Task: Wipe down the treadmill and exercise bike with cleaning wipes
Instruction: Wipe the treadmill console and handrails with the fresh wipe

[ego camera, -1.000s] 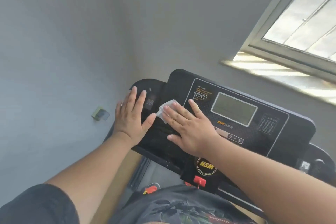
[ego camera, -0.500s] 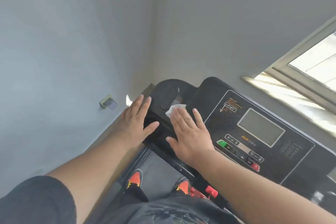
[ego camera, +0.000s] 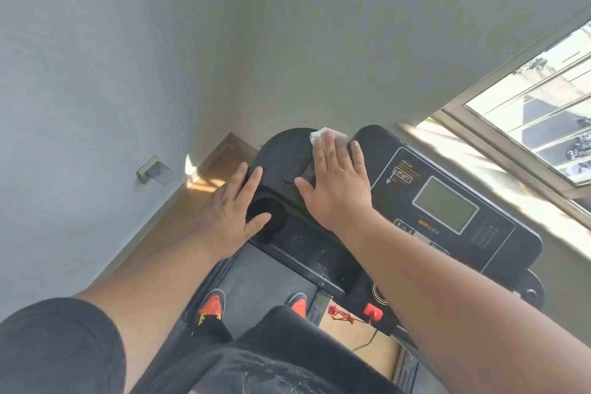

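The black treadmill console (ego camera: 399, 233) fills the middle of the view, with a grey display (ego camera: 445, 204) on its right half. My right hand (ego camera: 335, 182) lies flat, fingers straight, pressing a white cleaning wipe (ego camera: 319, 135) onto the far left top of the console. The wipe's edge shows beyond my fingertips. My left hand (ego camera: 233, 214) rests flat on the console's left end, beside the round cup holder (ego camera: 267, 213), thumb spread over its rim. I stand on the treadmill belt (ego camera: 262, 288).
Grey walls meet in a corner just behind the console. A wall socket (ego camera: 153, 173) sits low on the left wall above the wooden floor (ego camera: 179, 214). A window (ego camera: 537, 112) is at the right. A red safety key and cord (ego camera: 355, 313) hang below the console.
My right hand has slid the wipe away from me, up to the far left top of the console. The left hand stays on the left end. The view tilted downward, showing the belt and my shoes.
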